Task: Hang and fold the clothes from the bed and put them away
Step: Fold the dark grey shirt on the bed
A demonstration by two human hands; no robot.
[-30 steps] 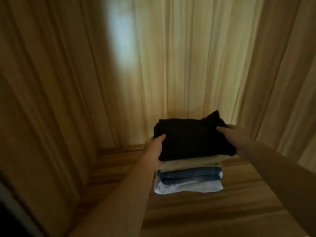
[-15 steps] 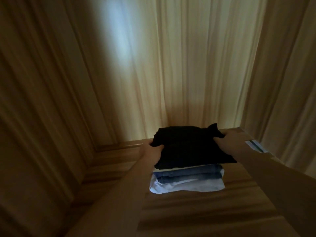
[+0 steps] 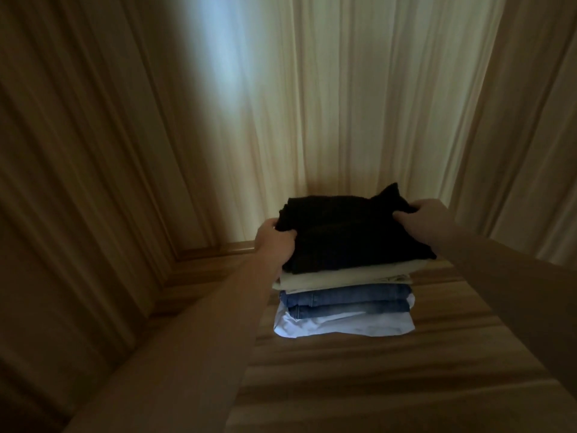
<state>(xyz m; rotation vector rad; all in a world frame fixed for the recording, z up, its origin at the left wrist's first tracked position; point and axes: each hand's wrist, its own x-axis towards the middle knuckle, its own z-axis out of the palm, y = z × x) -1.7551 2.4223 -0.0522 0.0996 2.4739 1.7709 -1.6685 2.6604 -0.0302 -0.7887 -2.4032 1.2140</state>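
Observation:
A stack of folded clothes sits on a wooden shelf [image 3: 343, 385] inside a wardrobe. On top lies a folded black garment [image 3: 349, 232]. Under it are a cream garment [image 3: 337, 278], folded blue jeans [image 3: 346, 300] and a white garment [image 3: 340, 328] at the bottom. My left hand [image 3: 274, 242] grips the black garment's left edge, thumb on top. My right hand [image 3: 427, 218] grips its far right corner, where the cloth bunches up into a peak.
Wooden walls close the shelf in: a left wall [image 3: 78, 182], a pale back wall [image 3: 327, 104] and a right wall [image 3: 530, 135]. Bare shelf board lies in front of the stack and to its left.
Both hands have carried the black garment further back over the stack and closed tighter on its edges. The cream layer under it shows more now.

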